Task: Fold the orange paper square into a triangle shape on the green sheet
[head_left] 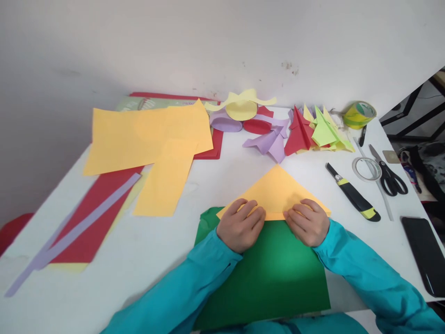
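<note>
An orange paper folded into a triangle points away from me, with a narrow strip along its near edge. My left hand grips that near edge left of the middle, its fingers curled and closed on the paper. To the right, my right hand holds the same edge with bent fingers pressed together. Both thumbs are mostly hidden. Beneath the triangle's near edge and my forearms lies a green sheet, its far left corner crumpled up.
Orange sheets, a red sheet and purple strips lie left. Folded paper planes and rounded paper pieces sit at the back. Rightward are a utility knife, scissors, tape rolls and a black phone.
</note>
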Tool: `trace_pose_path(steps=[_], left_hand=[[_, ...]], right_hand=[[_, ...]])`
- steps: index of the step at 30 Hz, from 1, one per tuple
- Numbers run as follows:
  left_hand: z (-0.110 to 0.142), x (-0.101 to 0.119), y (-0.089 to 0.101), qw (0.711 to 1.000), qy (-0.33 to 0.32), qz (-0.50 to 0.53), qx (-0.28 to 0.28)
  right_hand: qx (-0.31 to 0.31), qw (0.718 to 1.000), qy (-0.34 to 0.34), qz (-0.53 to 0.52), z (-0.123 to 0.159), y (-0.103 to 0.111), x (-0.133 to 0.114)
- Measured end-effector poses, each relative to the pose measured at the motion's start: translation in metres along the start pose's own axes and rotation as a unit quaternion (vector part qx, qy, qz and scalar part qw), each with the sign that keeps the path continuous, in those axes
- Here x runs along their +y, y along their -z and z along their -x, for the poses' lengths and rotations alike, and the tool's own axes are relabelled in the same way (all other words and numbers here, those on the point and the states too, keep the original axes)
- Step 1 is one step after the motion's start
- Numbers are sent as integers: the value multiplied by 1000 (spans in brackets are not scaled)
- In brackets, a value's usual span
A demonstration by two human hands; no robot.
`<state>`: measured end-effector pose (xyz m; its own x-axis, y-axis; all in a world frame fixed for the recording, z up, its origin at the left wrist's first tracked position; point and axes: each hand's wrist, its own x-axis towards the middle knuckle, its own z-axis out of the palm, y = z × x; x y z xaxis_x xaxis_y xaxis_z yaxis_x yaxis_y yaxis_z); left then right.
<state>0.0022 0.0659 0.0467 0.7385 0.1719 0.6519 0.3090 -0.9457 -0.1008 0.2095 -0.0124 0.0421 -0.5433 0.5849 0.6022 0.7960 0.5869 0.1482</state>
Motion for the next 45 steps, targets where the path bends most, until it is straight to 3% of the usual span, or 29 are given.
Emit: trace_pose_path(steps=[17, 32, 45], left_hand=[[-6, 21, -10, 999, -24, 18, -24], [-1, 8, 2, 1000, -5, 19, -8], [0, -18, 12, 999, -5, -35, 5]], right_hand=[[-11, 1000, 6, -26, -7, -1, -8], [-8, 1000, -15, 3, -4, 4, -5], [8, 997, -40, 58, 3, 3, 7]])
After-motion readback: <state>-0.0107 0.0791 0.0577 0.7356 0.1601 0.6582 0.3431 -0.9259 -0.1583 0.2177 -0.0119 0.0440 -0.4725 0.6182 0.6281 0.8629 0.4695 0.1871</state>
